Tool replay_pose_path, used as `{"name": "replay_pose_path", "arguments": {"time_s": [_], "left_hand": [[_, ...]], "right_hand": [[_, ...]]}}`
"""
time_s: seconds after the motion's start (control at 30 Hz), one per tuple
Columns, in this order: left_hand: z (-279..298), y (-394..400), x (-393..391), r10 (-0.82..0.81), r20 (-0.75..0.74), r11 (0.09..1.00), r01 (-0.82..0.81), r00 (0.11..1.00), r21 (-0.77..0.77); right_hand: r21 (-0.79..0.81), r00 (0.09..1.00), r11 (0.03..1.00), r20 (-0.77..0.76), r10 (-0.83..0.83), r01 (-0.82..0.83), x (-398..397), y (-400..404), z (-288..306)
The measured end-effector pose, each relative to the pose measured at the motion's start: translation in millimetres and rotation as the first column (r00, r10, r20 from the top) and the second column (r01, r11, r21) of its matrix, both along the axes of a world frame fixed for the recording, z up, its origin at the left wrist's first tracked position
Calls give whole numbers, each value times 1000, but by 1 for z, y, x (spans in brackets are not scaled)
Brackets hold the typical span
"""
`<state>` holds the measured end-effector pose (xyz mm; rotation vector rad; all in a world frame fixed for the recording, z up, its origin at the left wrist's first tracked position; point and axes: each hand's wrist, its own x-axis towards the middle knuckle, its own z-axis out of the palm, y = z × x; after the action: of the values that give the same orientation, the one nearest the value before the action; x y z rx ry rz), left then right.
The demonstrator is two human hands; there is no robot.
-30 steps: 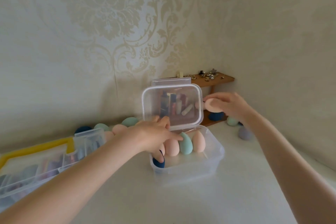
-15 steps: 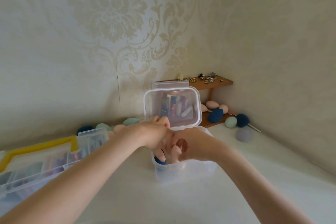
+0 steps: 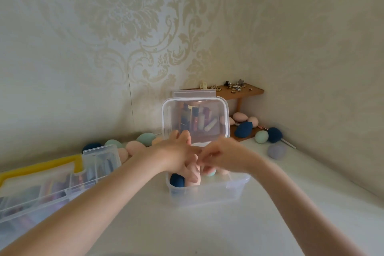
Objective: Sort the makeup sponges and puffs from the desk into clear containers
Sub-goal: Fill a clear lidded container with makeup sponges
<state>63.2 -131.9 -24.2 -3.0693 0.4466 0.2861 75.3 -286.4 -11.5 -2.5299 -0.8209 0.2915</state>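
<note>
While both hands crowd over the clear container [image 3: 207, 193], seating one more sponge among those already packed

With left hand [image 3: 176, 151] fingers spread loosely down onto a peach sponge [image 3: 194, 180] in the box, and right hand [image 3: 224, 155] fingers curled, contents blurred and not tellable; best to ease the sponge upright beside the navy sponge [image 3: 177, 180], press lightly, keep clear of the propped lid [image 3: 195, 118], then reach for loose sponges by the wooden shelf [image 3: 245, 91] and along the tabletop [image 3: 207, 230]

Both hands [image 3: 180, 156] [image 3: 226, 156] meet, fingers [image 3: 192, 175] reaching down.
</note>
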Motion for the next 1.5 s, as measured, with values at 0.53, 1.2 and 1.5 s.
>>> {"name": "replay_pose_path", "arguments": {"time_s": [0.53,1.2,1.5], "left_hand": [[-1,-5,-1,29,30,1000,-29,999,-1],[-4,-6,5,136,8,986,-136,991,97],[-1,-6,5,118,-11,988,-116,993,102]], "right_hand": [[71,703,727,207,-680,683,89,-80,-34],[-124,999,992,33,42,-38,10,-12,-6],[-156,996,987,88,-16,30,13,-5,-14]]}}
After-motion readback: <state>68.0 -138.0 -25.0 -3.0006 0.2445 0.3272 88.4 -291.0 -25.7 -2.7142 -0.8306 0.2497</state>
